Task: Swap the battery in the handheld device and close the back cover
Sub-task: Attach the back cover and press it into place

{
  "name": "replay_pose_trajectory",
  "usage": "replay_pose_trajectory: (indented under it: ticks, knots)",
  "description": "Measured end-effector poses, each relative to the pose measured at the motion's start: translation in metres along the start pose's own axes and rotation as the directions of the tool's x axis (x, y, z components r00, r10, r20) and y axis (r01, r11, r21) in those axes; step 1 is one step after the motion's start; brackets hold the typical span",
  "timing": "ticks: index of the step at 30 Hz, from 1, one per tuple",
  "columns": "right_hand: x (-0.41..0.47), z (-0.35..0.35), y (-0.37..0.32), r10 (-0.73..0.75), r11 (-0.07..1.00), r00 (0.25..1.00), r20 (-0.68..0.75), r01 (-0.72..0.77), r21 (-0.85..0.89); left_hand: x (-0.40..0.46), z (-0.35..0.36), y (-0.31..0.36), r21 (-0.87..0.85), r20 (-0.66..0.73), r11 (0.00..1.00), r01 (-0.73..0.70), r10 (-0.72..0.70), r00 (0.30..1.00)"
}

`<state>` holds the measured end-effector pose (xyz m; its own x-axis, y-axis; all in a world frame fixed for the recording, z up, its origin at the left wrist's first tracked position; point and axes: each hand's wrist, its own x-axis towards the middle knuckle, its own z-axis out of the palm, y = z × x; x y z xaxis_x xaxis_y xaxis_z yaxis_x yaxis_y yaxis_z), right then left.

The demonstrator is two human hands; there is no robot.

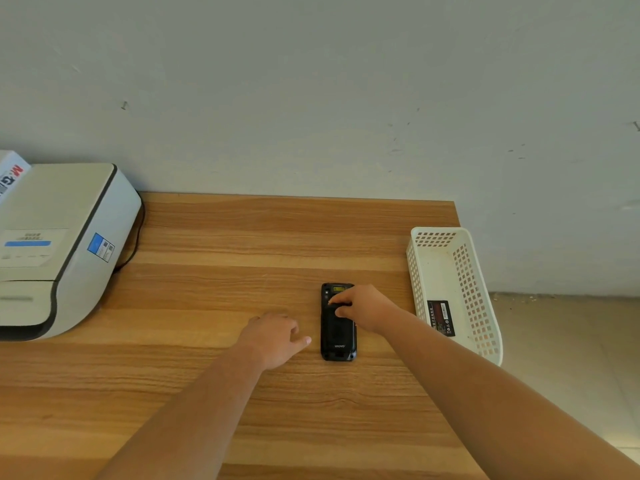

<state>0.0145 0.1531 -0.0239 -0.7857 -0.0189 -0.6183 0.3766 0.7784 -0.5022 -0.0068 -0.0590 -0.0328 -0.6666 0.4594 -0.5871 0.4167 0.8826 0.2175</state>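
Two bare forearms extend over a wood-grain table (242,237). Left hand (277,336) rests palm down, fingers loosely curled and holding nothing, just beside the handheld device (338,332). That black, rounded unit lies face down, back cover on, near the table's right side. Right hand (363,306) presses curled fingertips on its upper back without gripping it. A white perforated plastic basket (478,289) at the right edge holds a black battery (440,317). A grey printer (62,244) stands far left.

Blk device (338,332), wht perforated basket (483,327), striped wood-grain table (242,258).
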Motion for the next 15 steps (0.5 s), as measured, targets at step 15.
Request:
replay_pose_trajectory:
  ticks: [15]
  knots:
    - [-0.008,0.028,0.021,-0.207,0.936,0.957,-0.203,0.134,-0.324,0.016,0.000,0.024,0.017,0.003,0.999,-0.042,0.042,0.999]
